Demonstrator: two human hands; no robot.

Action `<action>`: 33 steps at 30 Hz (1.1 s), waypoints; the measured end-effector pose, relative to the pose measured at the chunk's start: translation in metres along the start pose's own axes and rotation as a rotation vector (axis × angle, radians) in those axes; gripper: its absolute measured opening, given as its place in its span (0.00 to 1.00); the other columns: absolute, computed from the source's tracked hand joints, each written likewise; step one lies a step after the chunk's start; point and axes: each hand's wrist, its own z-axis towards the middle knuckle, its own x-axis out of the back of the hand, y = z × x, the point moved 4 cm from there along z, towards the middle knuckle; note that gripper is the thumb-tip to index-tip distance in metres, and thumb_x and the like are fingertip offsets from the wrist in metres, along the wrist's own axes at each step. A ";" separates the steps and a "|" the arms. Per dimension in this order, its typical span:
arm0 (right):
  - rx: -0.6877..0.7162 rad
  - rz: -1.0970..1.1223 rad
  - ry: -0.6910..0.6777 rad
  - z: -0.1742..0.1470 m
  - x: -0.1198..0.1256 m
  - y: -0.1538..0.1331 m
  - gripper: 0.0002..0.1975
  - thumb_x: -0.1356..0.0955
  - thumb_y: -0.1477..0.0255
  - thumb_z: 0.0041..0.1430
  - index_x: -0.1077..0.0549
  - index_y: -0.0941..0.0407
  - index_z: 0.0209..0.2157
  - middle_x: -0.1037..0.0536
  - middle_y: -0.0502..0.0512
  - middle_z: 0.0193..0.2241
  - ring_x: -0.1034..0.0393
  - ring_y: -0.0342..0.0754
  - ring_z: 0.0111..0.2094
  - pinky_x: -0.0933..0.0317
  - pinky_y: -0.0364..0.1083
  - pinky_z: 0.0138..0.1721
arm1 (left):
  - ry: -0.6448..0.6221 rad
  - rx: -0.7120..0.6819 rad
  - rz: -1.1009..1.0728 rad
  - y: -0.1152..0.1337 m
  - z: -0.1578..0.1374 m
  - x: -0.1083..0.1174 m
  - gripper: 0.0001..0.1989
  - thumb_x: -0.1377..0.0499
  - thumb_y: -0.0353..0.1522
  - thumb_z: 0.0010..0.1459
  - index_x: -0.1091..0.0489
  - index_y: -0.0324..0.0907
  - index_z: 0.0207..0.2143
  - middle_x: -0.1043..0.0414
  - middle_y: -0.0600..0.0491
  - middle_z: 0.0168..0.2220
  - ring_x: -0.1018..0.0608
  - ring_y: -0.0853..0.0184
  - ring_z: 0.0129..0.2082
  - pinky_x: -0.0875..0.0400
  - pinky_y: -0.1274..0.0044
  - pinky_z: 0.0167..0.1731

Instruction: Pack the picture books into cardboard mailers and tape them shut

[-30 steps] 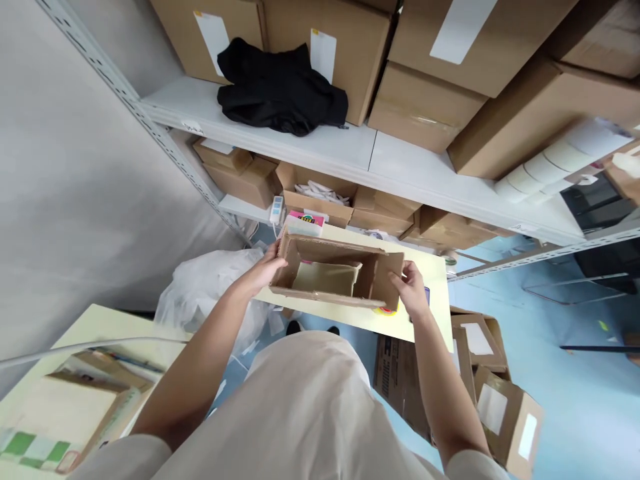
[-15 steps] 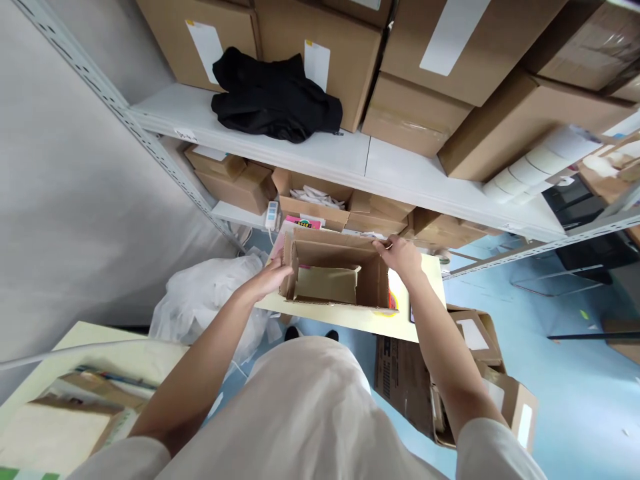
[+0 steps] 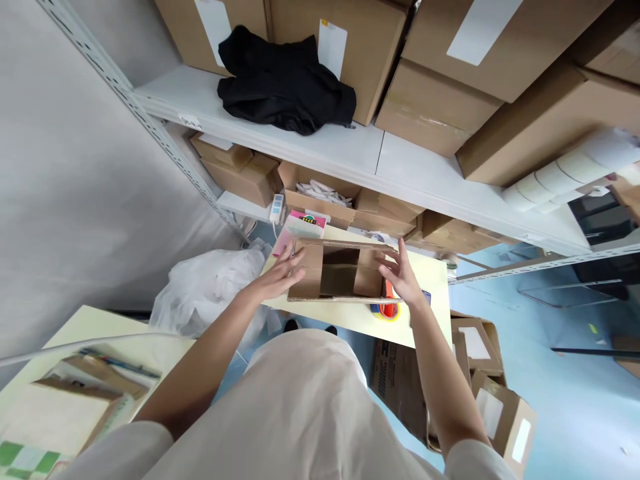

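Note:
A brown cardboard box [image 3: 339, 301] stands on the pale yellow table in front of me. Its two short end flaps are bent inward, with a dark gap between them showing the inside. My left hand [image 3: 280, 275] lies against the left flap, fingers spread. At the other end, my right hand [image 3: 400, 273] touches the right flap with its fingers apart, thumb side toward the box. A tape roll with an orange-red core [image 3: 389, 309] sits partly behind the box's near right corner. Behind the box's left end lies a pink printed packet [image 3: 303, 230].
Shelving [image 3: 350, 155] with cartons spans the far side, with a black garment [image 3: 287, 83] on it. White plastic bags [image 3: 200, 293] bulge at the left. Cartons [image 3: 480, 347] stand on the floor at right. A second table [image 3: 90, 327] is at lower left.
The box's short flaps have folded inward, narrowing its opening. Both hands have shifted from gripping the box's sides to resting spread on those flaps. The view has moved slightly.

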 end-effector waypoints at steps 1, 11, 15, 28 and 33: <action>0.030 0.001 -0.028 -0.009 0.005 0.005 0.43 0.34 0.49 0.55 0.54 0.47 0.66 0.35 0.62 0.59 0.36 0.56 0.57 0.40 0.60 0.56 | 0.012 -0.050 -0.054 -0.006 -0.003 0.001 0.50 0.63 0.63 0.53 0.52 0.39 0.67 0.75 0.45 0.70 0.68 0.51 0.68 0.64 0.59 0.65; -0.053 0.297 -0.328 -0.065 0.005 0.033 0.54 0.38 0.35 0.44 0.58 0.43 0.67 0.66 0.55 0.70 0.70 0.61 0.69 0.57 0.64 0.63 | -0.026 -0.140 -0.594 -0.014 -0.020 -0.018 0.61 0.54 0.69 0.39 0.75 0.51 0.68 0.71 0.48 0.70 0.56 0.48 0.68 0.46 0.57 0.61; -0.121 0.353 -0.410 -0.064 0.000 0.046 0.61 0.31 0.37 0.35 0.57 0.44 0.67 0.68 0.57 0.69 0.67 0.64 0.69 0.51 0.65 0.59 | -0.025 -0.090 -0.516 -0.015 -0.022 -0.013 0.66 0.42 0.67 0.31 0.67 0.55 0.68 0.71 0.51 0.71 0.58 0.45 0.68 0.40 0.58 0.59; -0.189 0.208 0.233 -0.093 -0.039 0.033 0.35 0.36 0.55 0.61 0.50 0.51 0.65 0.36 0.61 0.60 0.39 0.55 0.59 0.45 0.56 0.61 | 0.141 0.089 -0.184 0.005 -0.010 -0.026 0.47 0.40 0.44 0.56 0.66 0.47 0.69 0.58 0.47 0.69 0.47 0.54 0.67 0.48 0.62 0.64; -0.227 0.152 0.232 -0.100 -0.037 0.041 0.32 0.36 0.57 0.61 0.47 0.51 0.64 0.37 0.60 0.61 0.41 0.54 0.60 0.49 0.56 0.62 | 0.099 0.137 -0.153 -0.009 -0.009 -0.042 0.46 0.42 0.44 0.57 0.67 0.46 0.69 0.59 0.47 0.70 0.48 0.55 0.67 0.50 0.63 0.64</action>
